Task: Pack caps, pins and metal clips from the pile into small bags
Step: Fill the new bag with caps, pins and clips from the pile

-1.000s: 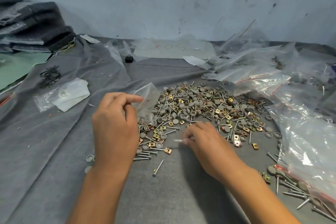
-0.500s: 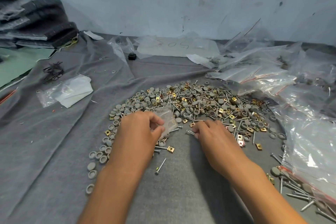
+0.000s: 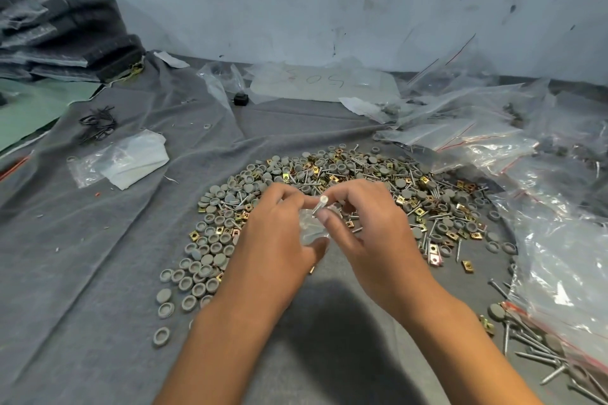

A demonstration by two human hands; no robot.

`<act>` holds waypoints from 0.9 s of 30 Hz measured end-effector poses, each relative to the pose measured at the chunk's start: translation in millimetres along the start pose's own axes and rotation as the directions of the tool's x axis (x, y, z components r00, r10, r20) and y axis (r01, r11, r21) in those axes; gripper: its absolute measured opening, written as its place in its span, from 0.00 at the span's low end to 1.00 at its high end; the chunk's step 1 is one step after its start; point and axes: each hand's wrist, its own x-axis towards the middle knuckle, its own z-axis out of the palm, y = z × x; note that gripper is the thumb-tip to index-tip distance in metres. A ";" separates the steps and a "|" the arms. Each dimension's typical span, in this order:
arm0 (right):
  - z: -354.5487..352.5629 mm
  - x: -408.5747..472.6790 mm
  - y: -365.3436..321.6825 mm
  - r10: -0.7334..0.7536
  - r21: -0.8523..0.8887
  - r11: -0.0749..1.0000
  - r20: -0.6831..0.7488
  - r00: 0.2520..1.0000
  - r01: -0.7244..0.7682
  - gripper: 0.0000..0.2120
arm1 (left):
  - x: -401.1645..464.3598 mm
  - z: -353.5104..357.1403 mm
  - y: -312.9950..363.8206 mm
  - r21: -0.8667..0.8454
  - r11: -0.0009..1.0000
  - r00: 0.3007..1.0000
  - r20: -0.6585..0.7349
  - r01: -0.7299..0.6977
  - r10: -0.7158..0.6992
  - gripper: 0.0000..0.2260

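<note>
A wide pile [image 3: 345,181] of grey round caps, silver pins and brass-coloured metal clips lies on the grey cloth. My left hand [image 3: 279,240] holds a small clear bag [image 3: 312,230] just above the near edge of the pile. My right hand [image 3: 365,227] pinches a silver pin [image 3: 319,204] between thumb and fingers, its head up, at the mouth of the bag. Both hands meet over the pile. Several grey caps [image 3: 197,270] trail to the left of my left wrist.
Many clear zip bags [image 3: 559,207] lie heaped at the right, with loose pins [image 3: 539,348] at their near edge. A folded plastic packet [image 3: 125,161] and black wire ties [image 3: 98,123] lie at the left. Dark folded fabric [image 3: 65,33] is stacked at the far left.
My right hand picked a pin off the pile and lifted it to the bag. My left hand brought the bag toward the middle to meet it.
</note>
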 end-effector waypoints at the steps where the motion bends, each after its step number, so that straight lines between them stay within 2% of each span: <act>1: 0.4 -0.3 0.8 -0.016 -0.047 0.999 -0.021 1.000 0.015 0.04 | 0.0 -0.4 -0.3 -0.007 1.000 1.000 -0.008 -0.002 0.002 0.18; 5: 0.3 -0.6 3.7 -0.020 -0.104 0.995 -0.074 0.997 0.012 0.06 | 0.2 -0.9 -1.7 -0.020 1.000 1.000 -0.029 -0.007 0.006 0.20; 7: 0.1 -0.3 4.9 -0.027 -0.126 0.992 -0.047 0.999 0.021 0.07 | 0.7 -1.2 -0.5 -0.022 1.000 0.999 -0.037 -0.014 0.013 0.19; 9: -3.5 1.9 8.2 -0.021 -0.076 0.997 -0.032 0.999 0.018 0.09 | 0.7 -2.6 0.7 -0.026 1.000 0.999 -0.043 -0.016 0.015 0.18; 11: -11.8 6.6 19.2 0.020 -0.007 1.000 -0.094 0.995 -0.021 0.09 | 0.0 -6.1 0.3 -0.024 1.000 0.998 -0.070 -0.004 0.002 0.19; 12: -16.2 8.9 27.7 0.045 -0.028 0.998 -0.104 0.994 -0.048 0.09 | -0.3 -8.6 -0.2 -0.025 1.000 0.995 -0.104 0.002 -0.005 0.18; 14: -20.4 10.9 47.9 0.142 -0.177 0.975 0.032 0.989 -0.134 0.10 | -0.6 -15.4 0.8 -0.046 0.999 0.976 -0.217 0.011 -0.021 0.18; 16: -16.4 7.5 62.3 0.287 -0.360 0.912 0.216 0.933 -0.197 0.12 | -0.1 -22.5 3.5 -0.063 0.998 0.931 -0.364 -0.003 -0.021 0.19; 19: -9.0 3.4 72.5 0.328 -0.498 0.854 0.285 0.901 -0.153 0.11 | 0.8 -27.8 3.2 -0.053 0.998 0.877 -0.480 -0.038 0.008 0.18; 23: -9.5 6.3 73.9 0.332 -0.568 0.811 0.247 0.910 -0.141 0.08 | 0.2 -22.0 0.2 -0.033 0.999 0.942 -0.331 0.040 -0.049 0.20; 27: -9.2 6.0 74.1 0.353 -0.504 0.851 0.337 0.873 -0.149 0.07 | 0.0 -18.3 3.1 -0.026 0.999 0.967 -0.250 0.040 -0.045 0.20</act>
